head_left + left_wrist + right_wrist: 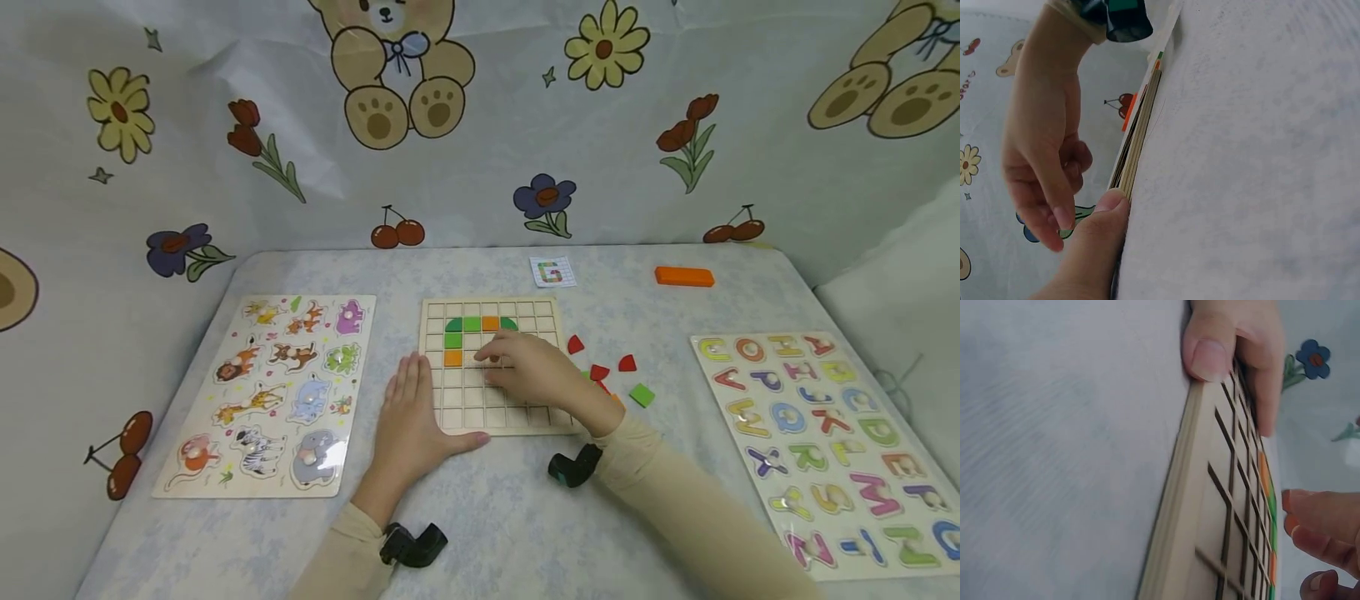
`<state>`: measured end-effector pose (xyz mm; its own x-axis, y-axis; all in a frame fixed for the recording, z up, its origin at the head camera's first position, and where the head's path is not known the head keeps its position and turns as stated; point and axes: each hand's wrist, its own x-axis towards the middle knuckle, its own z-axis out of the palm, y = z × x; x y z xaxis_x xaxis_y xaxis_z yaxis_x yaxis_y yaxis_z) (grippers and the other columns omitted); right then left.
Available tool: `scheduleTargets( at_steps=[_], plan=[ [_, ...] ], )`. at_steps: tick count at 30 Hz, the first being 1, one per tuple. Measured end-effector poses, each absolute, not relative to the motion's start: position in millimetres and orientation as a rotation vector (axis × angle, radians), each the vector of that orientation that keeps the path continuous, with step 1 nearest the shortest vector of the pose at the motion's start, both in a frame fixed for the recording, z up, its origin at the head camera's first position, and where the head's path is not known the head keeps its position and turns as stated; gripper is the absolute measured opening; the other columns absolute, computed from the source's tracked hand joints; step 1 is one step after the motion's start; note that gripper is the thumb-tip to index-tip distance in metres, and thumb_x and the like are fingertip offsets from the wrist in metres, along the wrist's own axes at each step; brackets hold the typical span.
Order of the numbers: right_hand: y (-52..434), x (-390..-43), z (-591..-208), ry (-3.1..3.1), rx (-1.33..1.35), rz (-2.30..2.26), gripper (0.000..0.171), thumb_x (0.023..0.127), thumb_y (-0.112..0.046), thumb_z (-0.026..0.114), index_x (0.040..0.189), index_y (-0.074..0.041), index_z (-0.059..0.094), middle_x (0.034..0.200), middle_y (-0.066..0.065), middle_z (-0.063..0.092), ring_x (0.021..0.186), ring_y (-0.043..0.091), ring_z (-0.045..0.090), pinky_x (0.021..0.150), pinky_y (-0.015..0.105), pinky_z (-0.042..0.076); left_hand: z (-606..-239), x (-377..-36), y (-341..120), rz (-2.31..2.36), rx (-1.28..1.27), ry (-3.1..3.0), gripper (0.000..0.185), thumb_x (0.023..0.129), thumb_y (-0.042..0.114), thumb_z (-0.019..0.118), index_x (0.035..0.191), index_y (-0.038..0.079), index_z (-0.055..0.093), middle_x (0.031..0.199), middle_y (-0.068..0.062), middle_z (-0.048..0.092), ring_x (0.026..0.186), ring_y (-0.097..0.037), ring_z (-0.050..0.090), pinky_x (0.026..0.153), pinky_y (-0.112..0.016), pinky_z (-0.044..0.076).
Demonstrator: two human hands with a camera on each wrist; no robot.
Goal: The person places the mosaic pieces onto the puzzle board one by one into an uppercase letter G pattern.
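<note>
Three puzzle boards (491, 308), one orange block (683, 277), one card (552, 272), three red pieces (599, 372).

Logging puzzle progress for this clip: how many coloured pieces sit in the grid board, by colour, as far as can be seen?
Green pieces: 4
Orange pieces: 2
Total: 6 showing in the grid board; the right hand may hide more.
</note>
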<state>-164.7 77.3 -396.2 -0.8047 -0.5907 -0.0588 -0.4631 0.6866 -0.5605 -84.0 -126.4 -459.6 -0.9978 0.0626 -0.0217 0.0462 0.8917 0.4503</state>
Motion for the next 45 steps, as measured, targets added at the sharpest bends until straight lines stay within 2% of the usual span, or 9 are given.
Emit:
scheduleTargets(
  at_steps=[6,9,12,18,26,30,38,42,45],
  plan=[
    [126,-153,-395,2.706,-0.719,-0.861,0.023,0.092,-0.019,0.07,0.115,-0.015,0.071,0.103,-0.002,0.066,0.089,0.016,0.058,0.078,0.031,0.05,-460,-84,-126,0.724,0.075,3.017,0.15,0.056,0.09,0.067,0.158,0.0,0.006,0.168,-0.016,0.003,0.156,-0.029,-0.002,0.127,-0.046,0.007],
    [150,-149,-396,2.715,-0.617,-0.876,0.025,0.092,-0.018,0.07,0.117,-0.014,0.069,0.101,-0.001,0.065,0.076,0.016,0.055,0.068,0.029,0.048,-461,-83,-126,0.73,0.078,3.019,0.149,0.056,0.089,0.068,0.158,0.0,0.006,0.168,-0.016,0.003,0.156,-0.029,-0.001,0.127,-0.047,0.007],
    [171,-146,-397,2.735,-0.548,-0.865,0.028,0.091,-0.016,0.072,0.118,-0.013,0.068,0.099,0.0,0.063,0.073,0.016,0.052,0.065,0.028,0.047,-461,-83,-126,0.744,0.085,3.023,0.149,0.056,0.089,0.067,0.158,0.0,0.006,0.168,-0.016,0.003,0.156,-0.029,-0.001,0.127,-0.047,0.007],
    [199,-140,-401,2.755,-0.5,-0.818,0.029,0.09,-0.014,0.073,0.118,-0.012,0.068,0.099,0.002,0.064,0.083,0.017,0.052,0.07,0.027,0.046,-460,-84,-128,0.761,0.089,3.026,0.149,0.055,0.09,0.068,0.158,0.0,0.007,0.168,-0.016,0.004,0.156,-0.029,-0.001,0.127,-0.048,0.007],
    [202,-141,-410,2.776,-0.528,-0.777,0.032,0.091,-0.018,0.072,0.122,-0.013,0.069,0.096,0.0,0.061,0.082,0.016,0.051,0.071,0.027,0.044,-459,-83,-128,0.77,0.073,3.022,0.15,0.055,0.089,0.069,0.158,0.0,0.007,0.168,-0.016,0.003,0.156,-0.029,-0.001,0.127,-0.047,0.007],
    [200,-142,-415,2.781,-0.497,-0.766,0.026,0.091,-0.018,0.072,0.117,-0.014,0.07,0.096,0.0,0.059,0.084,0.016,0.051,0.072,0.028,0.044,-459,-83,-127,0.777,0.086,3.022,0.149,0.055,0.089,0.069,0.158,-0.001,0.007,0.168,-0.016,0.004,0.156,-0.029,0.0,0.127,-0.048,0.007],
    [200,-144,-417,2.727,-0.434,-0.913,0.017,0.089,-0.015,0.075,0.1,-0.015,0.062,0.096,0.003,0.06,0.076,0.018,0.051,0.062,0.024,0.046,-460,-83,-127,0.778,0.085,3.024,0.149,0.055,0.089,0.069,0.158,-0.001,0.008,0.167,-0.016,0.005,0.156,-0.03,0.0,0.127,-0.047,0.007],
    [202,-146,-413,2.69,-0.394,-0.983,0.014,0.09,-0.015,0.073,0.098,-0.015,0.06,0.092,0.003,0.062,0.067,0.018,0.051,0.055,0.024,0.045,-460,-84,-127,0.762,0.089,3.023,0.149,0.056,0.089,0.068,0.158,0.0,0.008,0.168,-0.016,0.004,0.156,-0.029,-0.001,0.127,-0.047,0.007],
    [200,-148,-409,2.691,-0.375,-1.031,0.014,0.092,-0.016,0.071,0.1,-0.015,0.06,0.095,0.004,0.063,0.065,0.019,0.051,0.054,0.024,0.045,-460,-84,-127,0.754,0.088,3.021,0.149,0.056,0.089,0.068,0.158,0.0,0.007,0.168,-0.016,0.003,0.156,-0.029,-0.002,0.127,-0.047,0.006]
  ],
)
